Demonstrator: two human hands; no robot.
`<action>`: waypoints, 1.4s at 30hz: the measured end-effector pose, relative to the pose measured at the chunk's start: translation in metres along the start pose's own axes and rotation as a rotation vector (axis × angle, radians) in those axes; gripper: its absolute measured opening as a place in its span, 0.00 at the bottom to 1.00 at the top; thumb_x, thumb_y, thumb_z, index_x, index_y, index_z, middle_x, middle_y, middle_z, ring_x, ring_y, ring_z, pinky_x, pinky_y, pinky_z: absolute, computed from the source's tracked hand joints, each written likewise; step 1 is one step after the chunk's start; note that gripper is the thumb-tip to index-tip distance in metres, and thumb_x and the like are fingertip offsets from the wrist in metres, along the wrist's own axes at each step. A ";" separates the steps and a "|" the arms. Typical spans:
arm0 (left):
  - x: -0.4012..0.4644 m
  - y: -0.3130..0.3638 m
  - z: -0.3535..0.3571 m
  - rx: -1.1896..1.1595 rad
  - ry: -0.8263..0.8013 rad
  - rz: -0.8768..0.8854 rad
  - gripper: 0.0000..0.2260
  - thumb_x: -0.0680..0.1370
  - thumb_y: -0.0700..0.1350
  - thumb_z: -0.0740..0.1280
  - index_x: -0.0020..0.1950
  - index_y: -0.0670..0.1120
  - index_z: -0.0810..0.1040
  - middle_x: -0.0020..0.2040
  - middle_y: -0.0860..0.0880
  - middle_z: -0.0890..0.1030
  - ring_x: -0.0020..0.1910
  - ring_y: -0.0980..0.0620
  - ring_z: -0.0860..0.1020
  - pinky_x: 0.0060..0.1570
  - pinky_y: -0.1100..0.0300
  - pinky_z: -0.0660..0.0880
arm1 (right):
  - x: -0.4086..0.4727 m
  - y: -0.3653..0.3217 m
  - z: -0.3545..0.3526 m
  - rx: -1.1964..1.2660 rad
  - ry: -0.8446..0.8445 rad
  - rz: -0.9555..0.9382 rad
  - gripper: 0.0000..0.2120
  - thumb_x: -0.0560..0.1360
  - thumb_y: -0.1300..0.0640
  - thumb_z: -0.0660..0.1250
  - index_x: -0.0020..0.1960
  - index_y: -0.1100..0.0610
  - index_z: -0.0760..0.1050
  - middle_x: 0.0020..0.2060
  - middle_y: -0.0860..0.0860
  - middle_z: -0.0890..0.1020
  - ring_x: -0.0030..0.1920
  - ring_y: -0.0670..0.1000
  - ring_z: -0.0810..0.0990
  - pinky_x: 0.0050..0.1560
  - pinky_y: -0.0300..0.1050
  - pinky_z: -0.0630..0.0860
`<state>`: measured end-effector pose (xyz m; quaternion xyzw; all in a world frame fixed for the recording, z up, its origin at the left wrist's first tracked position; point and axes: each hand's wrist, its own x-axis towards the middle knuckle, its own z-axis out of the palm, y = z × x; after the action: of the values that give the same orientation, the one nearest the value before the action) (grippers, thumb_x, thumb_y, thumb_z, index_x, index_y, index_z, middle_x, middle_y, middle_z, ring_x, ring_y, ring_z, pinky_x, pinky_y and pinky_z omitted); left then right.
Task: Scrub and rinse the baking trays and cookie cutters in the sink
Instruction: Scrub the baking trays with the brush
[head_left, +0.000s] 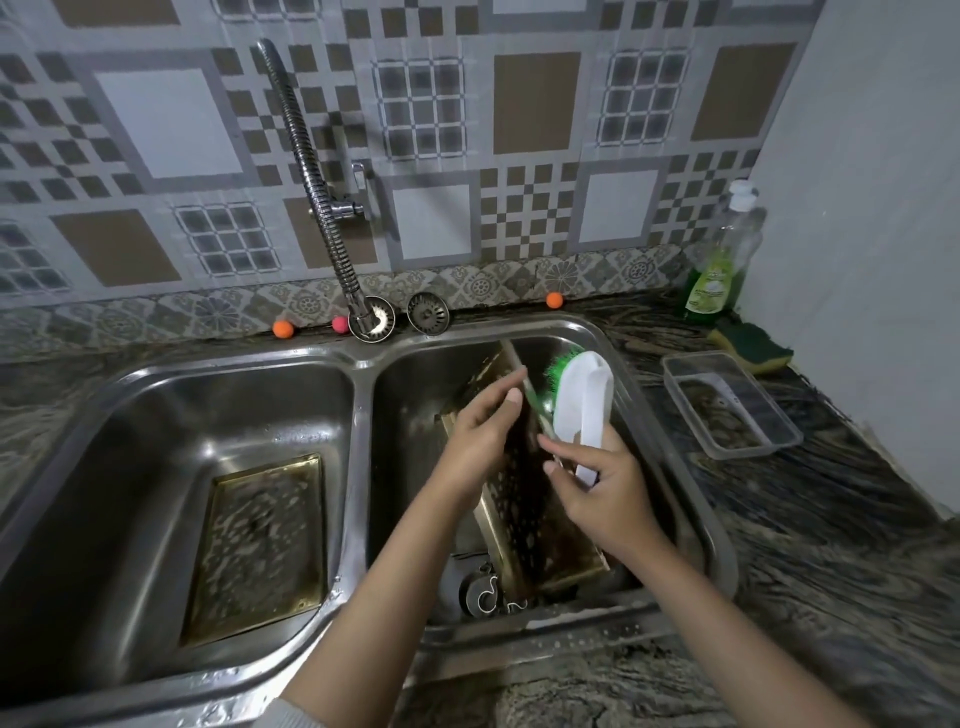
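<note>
My right hand (605, 488) gripped the brush (579, 402) for scrubbing; my left hand (480, 431), fingers straight, steadied the tray (524, 499) tilted in the right basin, cutters (488, 597) beneath it. Another soapy tray (262, 545) lay flat in the left basin, awaiting rinse.

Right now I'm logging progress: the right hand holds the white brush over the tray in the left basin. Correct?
Not quite. The head view shows the right hand holding the white brush over the tray in the right basin, not the left.
</note>
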<state>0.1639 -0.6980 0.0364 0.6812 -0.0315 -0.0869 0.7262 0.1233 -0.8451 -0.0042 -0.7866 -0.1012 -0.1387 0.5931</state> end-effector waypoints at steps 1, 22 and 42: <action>0.003 -0.001 0.001 0.020 -0.002 -0.021 0.15 0.81 0.51 0.60 0.67 0.56 0.74 0.67 0.57 0.74 0.67 0.57 0.69 0.69 0.48 0.65 | -0.001 0.001 0.002 -0.018 -0.005 -0.021 0.17 0.71 0.68 0.71 0.53 0.50 0.81 0.55 0.52 0.75 0.59 0.46 0.76 0.52 0.29 0.74; -0.005 -0.015 -0.027 -0.088 0.295 0.199 0.21 0.77 0.30 0.61 0.67 0.48 0.70 0.62 0.57 0.74 0.58 0.72 0.73 0.62 0.70 0.68 | 0.058 0.001 -0.009 -0.222 0.233 0.096 0.27 0.74 0.52 0.70 0.71 0.49 0.67 0.54 0.46 0.80 0.52 0.41 0.77 0.49 0.33 0.72; -0.001 -0.001 -0.052 -0.441 0.468 0.160 0.21 0.78 0.29 0.56 0.69 0.41 0.70 0.69 0.44 0.72 0.64 0.52 0.74 0.65 0.58 0.69 | 0.014 0.011 0.011 -0.185 -0.007 -0.011 0.28 0.72 0.47 0.70 0.69 0.39 0.65 0.52 0.51 0.83 0.49 0.46 0.82 0.52 0.46 0.81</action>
<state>0.1718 -0.6469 0.0321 0.5044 0.1024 0.1246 0.8483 0.1409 -0.8371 -0.0120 -0.8381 -0.0942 -0.1480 0.5166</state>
